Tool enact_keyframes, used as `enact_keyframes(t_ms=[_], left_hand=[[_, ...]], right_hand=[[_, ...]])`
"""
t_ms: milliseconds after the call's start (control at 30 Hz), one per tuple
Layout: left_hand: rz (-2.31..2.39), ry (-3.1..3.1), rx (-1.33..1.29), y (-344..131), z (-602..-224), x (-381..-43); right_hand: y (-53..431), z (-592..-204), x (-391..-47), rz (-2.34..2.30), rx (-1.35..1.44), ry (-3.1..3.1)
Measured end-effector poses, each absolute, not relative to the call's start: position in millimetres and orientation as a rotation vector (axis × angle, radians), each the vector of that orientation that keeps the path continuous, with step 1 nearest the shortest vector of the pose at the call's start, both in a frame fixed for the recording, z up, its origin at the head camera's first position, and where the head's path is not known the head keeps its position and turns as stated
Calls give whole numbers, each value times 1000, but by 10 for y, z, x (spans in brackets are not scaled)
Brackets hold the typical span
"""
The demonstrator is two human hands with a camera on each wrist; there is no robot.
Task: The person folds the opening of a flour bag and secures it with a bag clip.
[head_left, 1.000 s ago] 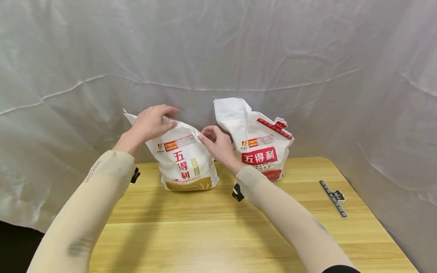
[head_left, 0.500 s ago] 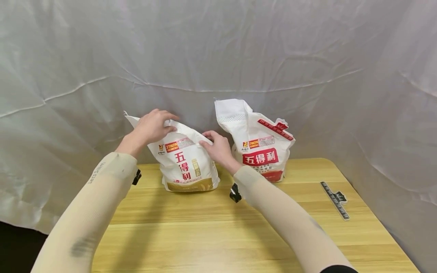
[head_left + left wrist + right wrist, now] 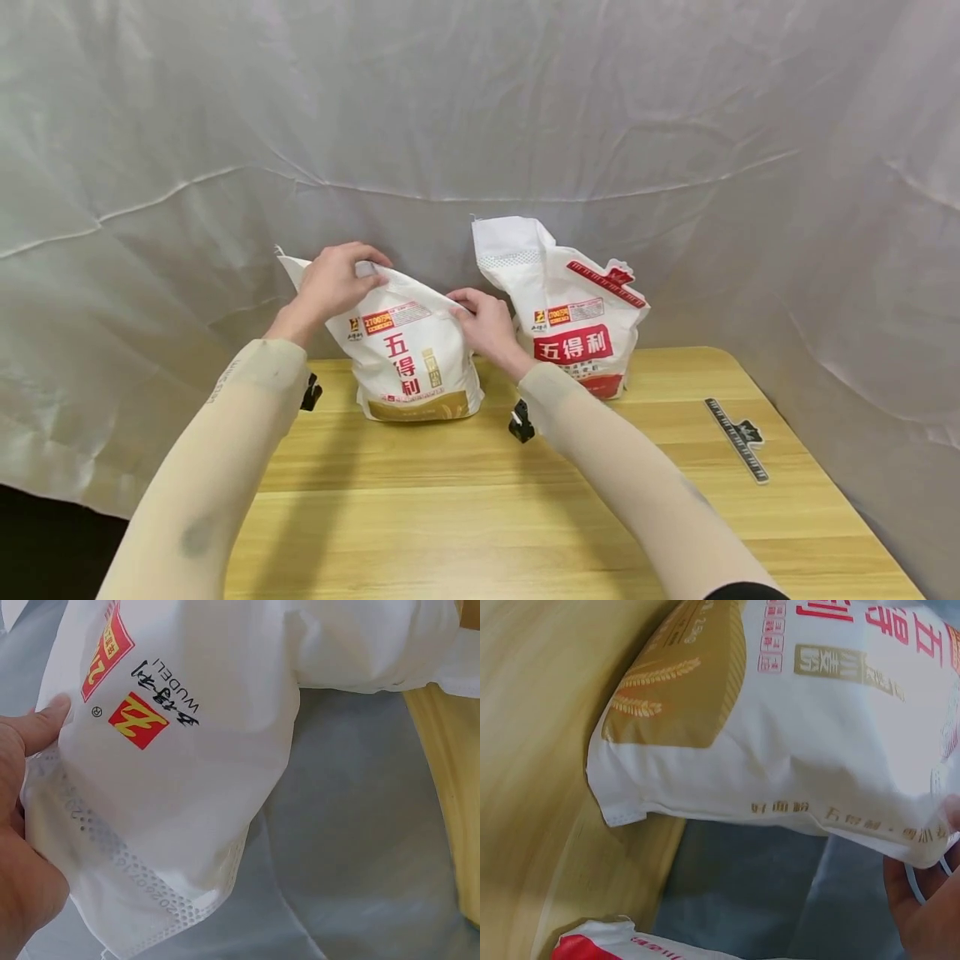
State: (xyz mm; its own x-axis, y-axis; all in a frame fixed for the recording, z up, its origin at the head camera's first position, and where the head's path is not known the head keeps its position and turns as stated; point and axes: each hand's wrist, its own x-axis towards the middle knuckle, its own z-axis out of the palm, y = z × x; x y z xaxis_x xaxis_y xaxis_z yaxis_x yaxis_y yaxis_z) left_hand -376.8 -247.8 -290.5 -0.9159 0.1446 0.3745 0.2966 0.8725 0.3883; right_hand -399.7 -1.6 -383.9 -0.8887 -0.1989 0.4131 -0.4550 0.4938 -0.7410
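A white flour bag (image 3: 412, 358) with red lettering and a gold band near its base stands on the table, its top slanting down to the right. My left hand (image 3: 337, 279) grips the upper left part of that top edge, thumb on the front. In the left wrist view, the thumb (image 3: 52, 720) lies against the white cloth beside the dotted strip. At the right end of the same edge, my right hand (image 3: 487, 329) pinches the bag's upper corner. The right wrist view has part of this hand (image 3: 926, 915) at the corner, its fingers partly out of frame.
A second flour bag (image 3: 562, 292) with a red label stands close on the right, a red clip (image 3: 607, 283) across its slanted top. On the table (image 3: 465, 517) farther right lies a black clip (image 3: 738, 442). A grey cloth (image 3: 480, 108) hangs behind.
The top edge was lifted by both hands a second ago and showed a pale folded strip half a second ago; now it runs straighter. The right hand has shifted slightly lower and right.
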Motion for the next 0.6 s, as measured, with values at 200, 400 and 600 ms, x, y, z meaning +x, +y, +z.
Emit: enact_keyframes(t_ms=[200,400,600], left_hand=[[-666,-2665,-309,-2465,-2974,-3770],[-708,-2631,-309,-2483,-3020,-3780],[-724,-2606,-335,-2491,-3020,-3806]], right_hand=[[2,-3876,-3990,1346,559,-2469],[-21,-3886,-3959,1380,543,-2454],[-43,-3875,-3937,1385,516,-2452]])
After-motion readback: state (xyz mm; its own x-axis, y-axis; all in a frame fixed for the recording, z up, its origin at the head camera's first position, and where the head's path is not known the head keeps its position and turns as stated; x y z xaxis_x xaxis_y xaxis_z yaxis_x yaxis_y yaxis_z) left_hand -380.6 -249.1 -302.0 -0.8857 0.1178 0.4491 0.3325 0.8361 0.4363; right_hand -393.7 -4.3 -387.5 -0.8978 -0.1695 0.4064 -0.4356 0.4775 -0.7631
